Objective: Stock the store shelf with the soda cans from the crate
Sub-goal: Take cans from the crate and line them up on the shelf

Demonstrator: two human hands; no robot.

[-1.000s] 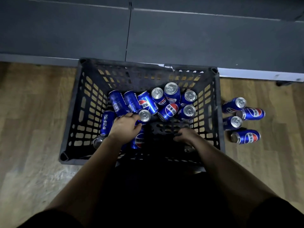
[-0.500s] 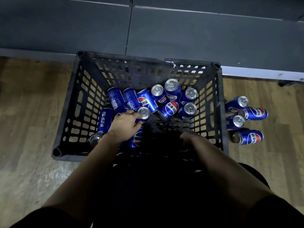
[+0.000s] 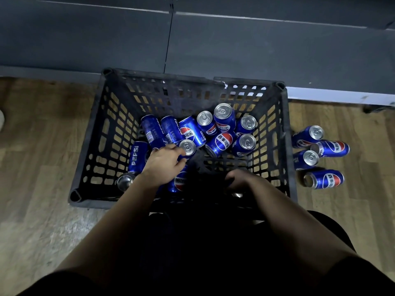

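A black slatted crate (image 3: 89, 146) stands on the wooden floor and holds several blue soda cans (image 3: 223, 141), some upright, some lying down. My left hand (image 3: 163, 165) reaches into the crate's left half, its fingers and thumb curled round an upright can (image 3: 187, 147) with a silver top. Deep in shadow at the crate's near right, my right hand (image 3: 241, 180) has its fingers curled downward over a can (image 3: 237, 195), of which only a silver glint shows. The dark grey shelf (image 3: 256, 50) runs along the top, just behind the crate.
Several more blue cans (image 3: 327, 179) lie or stand on the floor right of the crate. A white strip (image 3: 342, 96) edges the shelf base. Wooden flooring spreads to the left and right of the crate.
The view has shifted a little. My left hand's fingers have closed nearer the upright can. The right hand has stayed in the same spot.
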